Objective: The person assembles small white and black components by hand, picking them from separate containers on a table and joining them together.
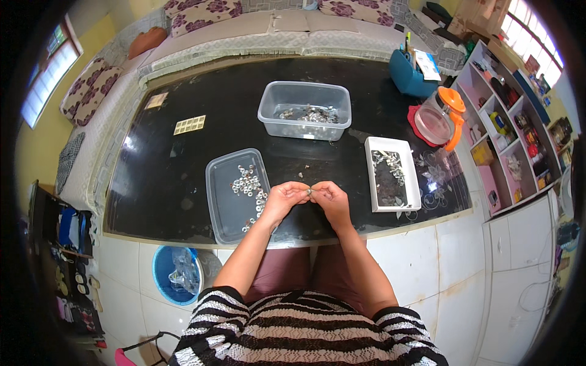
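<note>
Small metal piece [309, 191]: at the clock's centre, above the black table [183, 177].
Left hand [288, 198], right hand [331, 200]: together, fingertips pinching the piece.
Shallow clear tray [226, 204]: 9 o'clock, scattered silvery rings [247, 183].
Deep clear tub [262, 116]: 12 o'clock, metal bits [312, 114].
White box [397, 208]: near 3 o'clock, small pale pieces [392, 165].

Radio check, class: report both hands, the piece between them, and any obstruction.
Left hand and right hand pinching together. Small piece held between them, details too small to tell. Shallow clear tray near left hand; nothing visibly blocking.
</note>
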`<move>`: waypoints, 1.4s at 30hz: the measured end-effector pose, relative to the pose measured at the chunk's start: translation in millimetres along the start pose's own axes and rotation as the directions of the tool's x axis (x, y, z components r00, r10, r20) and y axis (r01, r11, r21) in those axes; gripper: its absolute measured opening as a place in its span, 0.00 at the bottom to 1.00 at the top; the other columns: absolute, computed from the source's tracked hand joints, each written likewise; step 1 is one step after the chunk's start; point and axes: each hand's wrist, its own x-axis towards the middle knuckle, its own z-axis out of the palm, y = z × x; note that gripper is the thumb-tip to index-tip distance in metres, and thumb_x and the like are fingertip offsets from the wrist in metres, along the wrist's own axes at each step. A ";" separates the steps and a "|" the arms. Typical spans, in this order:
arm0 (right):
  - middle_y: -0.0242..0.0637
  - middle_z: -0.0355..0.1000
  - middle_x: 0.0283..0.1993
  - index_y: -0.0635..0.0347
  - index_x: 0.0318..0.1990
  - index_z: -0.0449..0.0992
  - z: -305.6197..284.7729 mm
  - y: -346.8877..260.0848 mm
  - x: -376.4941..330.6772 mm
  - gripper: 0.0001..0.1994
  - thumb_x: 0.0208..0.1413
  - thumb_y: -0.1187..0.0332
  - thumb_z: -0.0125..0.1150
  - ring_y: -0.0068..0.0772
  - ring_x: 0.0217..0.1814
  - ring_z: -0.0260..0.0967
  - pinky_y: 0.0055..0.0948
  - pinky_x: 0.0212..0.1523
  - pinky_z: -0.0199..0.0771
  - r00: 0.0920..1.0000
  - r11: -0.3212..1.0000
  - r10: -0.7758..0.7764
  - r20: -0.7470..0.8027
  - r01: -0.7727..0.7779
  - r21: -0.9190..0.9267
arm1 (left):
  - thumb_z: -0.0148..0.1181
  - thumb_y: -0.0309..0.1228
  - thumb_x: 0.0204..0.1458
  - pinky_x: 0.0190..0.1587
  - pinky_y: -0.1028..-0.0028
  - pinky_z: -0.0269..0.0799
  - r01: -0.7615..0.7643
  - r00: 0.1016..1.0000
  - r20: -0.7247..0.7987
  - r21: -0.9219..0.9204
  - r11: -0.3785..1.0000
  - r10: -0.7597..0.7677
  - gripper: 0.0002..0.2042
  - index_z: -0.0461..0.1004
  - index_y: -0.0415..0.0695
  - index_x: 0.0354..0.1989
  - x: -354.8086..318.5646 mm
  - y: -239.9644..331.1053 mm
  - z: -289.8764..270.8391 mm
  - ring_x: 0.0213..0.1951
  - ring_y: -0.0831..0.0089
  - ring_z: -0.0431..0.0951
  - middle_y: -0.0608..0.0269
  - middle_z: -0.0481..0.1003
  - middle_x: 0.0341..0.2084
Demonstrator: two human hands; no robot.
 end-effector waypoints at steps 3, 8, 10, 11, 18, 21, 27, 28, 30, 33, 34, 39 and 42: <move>0.31 0.67 0.26 0.66 0.30 0.68 -4.4 2.7 2.2 0.05 0.44 0.78 0.53 0.16 0.28 0.64 0.14 0.31 0.65 0.999 0.998 -0.009 0.035 0.011 -0.057 | 0.52 0.23 0.45 0.36 0.81 0.68 0.000 1.000 0.008 -0.005 1.000 0.000 0.08 0.68 0.36 0.34 4.2 -6.5 2.3 0.31 0.78 0.72 0.62 0.72 0.28; 0.31 0.67 0.26 0.67 0.30 0.68 -7.7 8.6 1.6 0.04 0.45 0.78 0.53 0.16 0.28 0.64 0.13 0.30 0.64 0.999 0.994 -0.010 -0.042 0.006 -0.108 | 0.52 0.23 0.45 0.36 0.81 0.68 -0.010 1.000 0.003 -0.037 0.999 0.010 0.07 0.68 0.36 0.34 5.1 -8.4 3.3 0.31 0.78 0.72 0.62 0.72 0.28; 0.31 0.67 0.26 0.67 0.30 0.68 -7.4 8.2 1.8 0.04 0.45 0.78 0.53 0.16 0.28 0.64 0.13 0.30 0.64 0.999 0.995 -0.004 -0.034 0.001 -0.096 | 0.51 0.22 0.46 0.36 0.81 0.69 0.020 0.999 -0.029 -0.064 0.998 -0.022 0.07 0.68 0.36 0.34 4.5 -4.7 4.0 0.30 0.79 0.72 0.62 0.72 0.27; 0.31 0.67 0.26 0.67 0.30 0.68 -7.2 7.5 2.0 0.04 0.45 0.78 0.53 0.16 0.28 0.64 0.13 0.30 0.65 1.000 0.996 0.000 -0.029 -0.002 -0.086 | 0.51 0.22 0.46 0.36 0.81 0.69 0.021 0.999 -0.031 -0.062 0.998 -0.023 0.07 0.68 0.36 0.34 4.5 -3.6 5.1 0.30 0.79 0.72 0.62 0.72 0.27; 0.30 0.68 0.26 0.66 0.30 0.68 -6.8 8.6 1.6 0.04 0.45 0.79 0.53 0.16 0.28 0.64 0.14 0.31 0.65 1.000 0.997 0.004 -0.019 -0.005 -0.080 | 0.51 0.22 0.46 0.35 0.81 0.69 0.039 0.999 -0.018 -0.019 0.999 -0.039 0.07 0.68 0.37 0.34 6.5 -5.5 5.9 0.30 0.79 0.72 0.63 0.72 0.27; 0.31 0.68 0.26 0.66 0.29 0.68 -7.6 12.2 1.9 0.03 0.45 0.79 0.53 0.16 0.29 0.65 0.14 0.31 0.65 0.997 0.987 -0.018 -0.079 0.005 -0.163 | 0.50 0.22 0.46 0.36 0.81 0.69 0.034 0.999 -0.032 -0.033 0.999 -0.035 0.07 0.68 0.37 0.34 7.6 -5.4 6.8 0.30 0.79 0.72 0.63 0.72 0.27; 0.31 0.68 0.26 0.66 0.28 0.69 -5.5 13.0 0.6 0.02 0.44 0.79 0.53 0.15 0.28 0.65 0.14 0.29 0.65 0.997 0.984 -0.052 -0.053 0.042 -0.174 | 0.49 0.22 0.46 0.36 0.81 0.69 0.022 1.000 -0.019 0.007 1.000 -0.022 0.07 0.68 0.36 0.34 7.8 -10.5 6.8 0.30 0.79 0.72 0.62 0.72 0.27; 0.30 0.68 0.26 0.66 0.28 0.69 -5.7 15.0 1.0 0.02 0.44 0.79 0.53 0.15 0.27 0.65 0.14 0.29 0.65 0.997 0.982 -0.059 -0.057 0.048 -0.182 | 0.49 0.22 0.47 0.35 0.81 0.69 0.017 1.000 -0.026 0.026 1.000 -0.016 0.07 0.68 0.35 0.35 7.8 -11.0 6.9 0.30 0.79 0.72 0.62 0.72 0.27; 0.30 0.68 0.26 0.65 0.27 0.69 -5.8 15.7 0.9 0.02 0.44 0.79 0.53 0.15 0.27 0.65 0.14 0.28 0.65 0.996 0.980 -0.067 -0.060 0.055 -0.190 | 0.50 0.22 0.46 0.35 0.81 0.69 0.037 0.999 -0.038 0.034 0.999 -0.035 0.08 0.69 0.35 0.35 8.2 -10.6 7.5 0.30 0.79 0.72 0.61 0.72 0.27; 0.31 0.68 0.26 0.65 0.26 0.69 -5.3 14.9 0.7 0.02 0.43 0.79 0.54 0.16 0.26 0.65 0.14 0.27 0.65 0.993 0.955 -0.091 -0.070 0.067 -0.288 | 0.50 0.22 0.46 0.36 0.81 0.68 0.043 0.998 -0.049 0.053 0.998 -0.041 0.09 0.69 0.34 0.36 5.7 -7.5 9.3 0.30 0.78 0.72 0.60 0.72 0.28; 0.31 0.67 0.27 0.65 0.26 0.69 -5.7 15.2 0.7 0.01 0.43 0.79 0.54 0.16 0.26 0.65 0.14 0.27 0.65 0.992 0.950 -0.105 -0.072 0.079 -0.302 | 0.51 0.22 0.46 0.36 0.81 0.68 0.031 0.999 -0.046 0.064 0.997 -0.028 0.10 0.69 0.33 0.37 4.8 -6.9 10.0 0.30 0.78 0.72 0.60 0.72 0.28; 0.31 0.68 0.28 0.66 0.28 0.69 -6.3 15.9 0.6 0.03 0.44 0.81 0.52 0.14 0.29 0.64 0.11 0.30 0.64 0.987 0.919 -0.147 -0.061 0.113 -0.379 | 0.51 0.22 0.45 0.36 0.82 0.68 0.004 0.999 -0.032 0.087 0.996 -0.001 0.10 0.69 0.33 0.37 4.0 -5.9 11.2 0.30 0.78 0.72 0.60 0.72 0.29; 0.31 0.67 0.28 0.66 0.28 0.69 -4.6 16.3 0.5 0.03 0.43 0.79 0.55 0.16 0.27 0.65 0.14 0.28 0.65 0.985 0.972 -0.136 -0.109 0.111 -0.208 | 0.51 0.22 0.45 0.36 0.82 0.68 -0.008 0.999 -0.036 0.065 0.998 0.011 0.08 0.70 0.33 0.35 5.6 -8.1 9.4 0.30 0.78 0.72 0.61 0.72 0.28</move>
